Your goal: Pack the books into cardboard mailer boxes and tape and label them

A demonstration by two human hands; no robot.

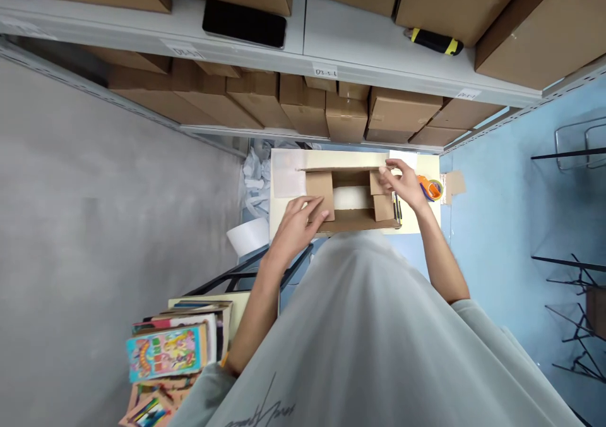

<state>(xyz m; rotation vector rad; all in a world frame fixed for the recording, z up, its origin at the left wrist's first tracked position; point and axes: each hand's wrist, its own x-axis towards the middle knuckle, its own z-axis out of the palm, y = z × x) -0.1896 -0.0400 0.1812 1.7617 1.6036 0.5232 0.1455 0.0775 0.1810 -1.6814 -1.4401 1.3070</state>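
Observation:
An open cardboard box sits on a small cream table below me, with white padding inside it. My left hand rests on the box's left flap, fingers bent over its edge. My right hand pinches the right flap near the far corner. Both flaps stand partly raised.
An orange tape dispenser lies right of the box. A stack of colourful books stands at lower left. A white roll and crumpled paper lie left of the table. Shelves hold cardboard boxes, a black phone and a utility knife.

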